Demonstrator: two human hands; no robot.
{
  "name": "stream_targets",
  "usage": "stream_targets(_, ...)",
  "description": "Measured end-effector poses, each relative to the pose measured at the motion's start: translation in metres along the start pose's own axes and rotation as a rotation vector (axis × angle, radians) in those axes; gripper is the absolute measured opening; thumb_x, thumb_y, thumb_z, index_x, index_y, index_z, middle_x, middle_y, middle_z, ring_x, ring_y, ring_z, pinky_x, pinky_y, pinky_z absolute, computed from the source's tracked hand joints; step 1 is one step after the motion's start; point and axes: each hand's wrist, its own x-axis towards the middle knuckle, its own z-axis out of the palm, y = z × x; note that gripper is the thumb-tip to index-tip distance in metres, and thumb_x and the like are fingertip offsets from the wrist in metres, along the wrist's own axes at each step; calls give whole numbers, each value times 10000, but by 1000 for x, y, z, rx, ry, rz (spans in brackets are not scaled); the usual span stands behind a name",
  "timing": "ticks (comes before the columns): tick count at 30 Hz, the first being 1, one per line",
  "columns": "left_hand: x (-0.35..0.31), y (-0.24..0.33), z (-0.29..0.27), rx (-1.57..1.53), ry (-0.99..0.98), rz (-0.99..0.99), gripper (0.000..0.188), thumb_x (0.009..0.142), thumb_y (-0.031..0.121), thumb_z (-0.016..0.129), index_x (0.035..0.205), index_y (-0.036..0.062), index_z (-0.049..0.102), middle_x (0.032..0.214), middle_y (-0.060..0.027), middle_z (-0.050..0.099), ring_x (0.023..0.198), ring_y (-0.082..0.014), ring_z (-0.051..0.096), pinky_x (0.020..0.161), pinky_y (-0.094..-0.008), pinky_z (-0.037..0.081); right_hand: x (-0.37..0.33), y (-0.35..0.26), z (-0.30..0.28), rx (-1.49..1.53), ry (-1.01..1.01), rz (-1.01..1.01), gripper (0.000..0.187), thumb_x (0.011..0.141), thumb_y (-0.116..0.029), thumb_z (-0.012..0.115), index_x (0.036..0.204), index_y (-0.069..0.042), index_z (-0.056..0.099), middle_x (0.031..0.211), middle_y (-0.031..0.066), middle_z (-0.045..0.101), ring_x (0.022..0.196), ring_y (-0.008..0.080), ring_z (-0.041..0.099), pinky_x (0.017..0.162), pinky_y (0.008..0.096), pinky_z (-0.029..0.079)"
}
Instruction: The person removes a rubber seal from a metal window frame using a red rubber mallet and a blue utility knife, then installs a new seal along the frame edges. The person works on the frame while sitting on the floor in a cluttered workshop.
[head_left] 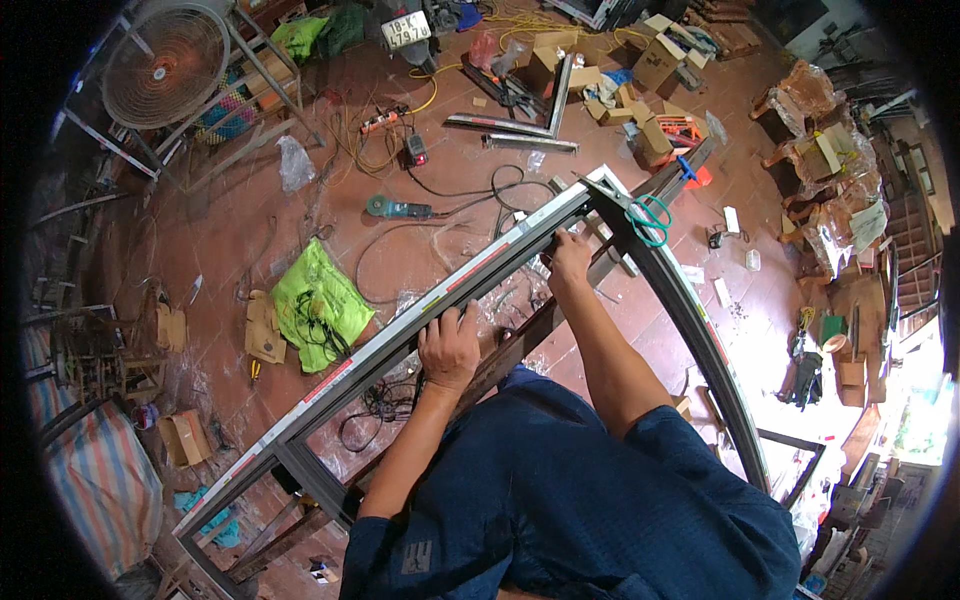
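Observation:
A large grey and black metal frame (pixel 470 283), like a door or window frame, lies slantwise before me, its corner at the upper right. My left hand (pixel 450 350) rests on its long side with bent fingers pressed onto the dark inner channel. Farther along that side, near the corner, my right hand (pixel 569 260) is closed at the inner edge. Its fingertips are partly hidden, and what they pinch cannot be made out. Green-handled scissors (pixel 650 221) lie across the corner, beyond my right hand.
On the tiled floor beyond the frame lie a teal angle grinder (pixel 398 208), cables and a bright green vest (pixel 318 305). Metal offcuts (pixel 530 142) and cardboard boxes (pixel 657 62) are farther back. A large fan (pixel 165 72) stands far left; wrapped wooden furniture (pixel 805 95) lines the right.

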Motion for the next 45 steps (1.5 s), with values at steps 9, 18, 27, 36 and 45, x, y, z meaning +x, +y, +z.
stream_targets(9, 3, 6, -5, -55, -19, 16, 308, 897, 157, 693, 1197, 158, 761, 998, -52, 621, 856, -279, 616, 735, -423, 473, 56, 23, -16, -235, 88, -204, 304, 1002, -227, 594, 983, 57, 703, 869, 155, 708, 708, 260, 662, 605, 398, 521)
stream_targets(18, 6, 4, -3, -75, 14, 25, 320, 878, 166, 706, 1193, 153, 760, 995, -61, 618, 838, -285, 614, 719, -425, 473, 66, 8, -18, -86, 48, -93, 182, 992, -202, 638, 938, -38, 694, 868, 88, 670, 741, 229, 662, 640, 401, 537)
stream_targets(27, 2, -2, -3, -41, 16, 8, 300, 883, 161, 701, 1176, 149, 764, 993, -65, 614, 833, -286, 613, 713, -426, 472, 56, 1, -3, 27, 74, -32, 275, 973, -245, 663, 909, 21, 691, 863, 99, 676, 684, 207, 643, 610, 387, 518)
stream_targets(36, 3, -1, -6, -24, 9, -2, 266, 918, 184, 692, 1170, 160, 771, 981, -54, 616, 838, -275, 615, 729, -419, 481, 38, -13, -3, 109, 25, -36, 296, 1028, -255, 599, 884, -6, 669, 725, 81, 623, 574, 191, 567, 515, 369, 445)
stream_targets(45, 1, 3, -2, -26, -27, 1, 328, 886, 162, 713, 1211, 170, 754, 1020, -65, 625, 839, -290, 616, 727, -431, 479, 62, -8, -3, 181, 137, -98, 354, 996, -288, 600, 856, 31, 665, 703, 110, 629, 555, 216, 598, 498, 382, 453)
